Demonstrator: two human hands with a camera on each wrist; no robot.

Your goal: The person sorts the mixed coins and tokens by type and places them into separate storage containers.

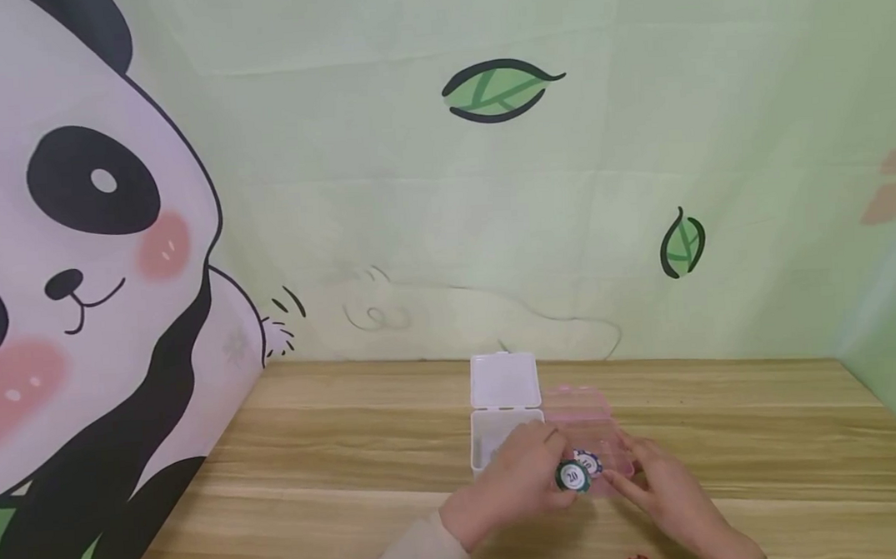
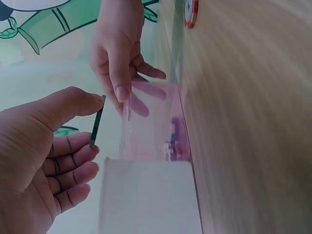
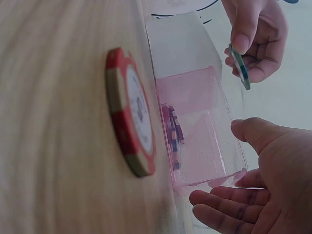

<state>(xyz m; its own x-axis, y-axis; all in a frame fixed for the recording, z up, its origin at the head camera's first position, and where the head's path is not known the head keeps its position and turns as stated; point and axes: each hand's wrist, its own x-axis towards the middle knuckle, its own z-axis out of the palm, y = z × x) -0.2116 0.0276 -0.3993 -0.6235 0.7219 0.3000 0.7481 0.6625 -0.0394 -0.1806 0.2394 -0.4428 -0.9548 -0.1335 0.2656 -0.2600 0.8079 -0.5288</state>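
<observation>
My left hand [image 1: 512, 473] pinches a green poker chip [image 1: 573, 477], marked 20, between thumb and fingers. In the left wrist view that chip [image 2: 97, 122] appears edge-on, raised above the open pink see-through box [image 3: 195, 92]. Several chips lie on the box floor, among them a blue-edged poker chip [image 1: 589, 463] marked 10. My right hand [image 1: 671, 491] is at the pink box's right end, its thumb near the rim and its fingers loosely extended along the end wall. From the right wrist view, I cannot tell whether all those fingers [image 3: 229, 204] touch it.
A white box [image 1: 479, 445] with its lid [image 1: 505, 380] raised stands left of the pink box; its inside is partly hidden by my left hand. A red poker chip [image 3: 139, 114] lies on the wooden table [image 1: 336, 459] in front. A printed cloth [image 1: 382, 149] hangs behind.
</observation>
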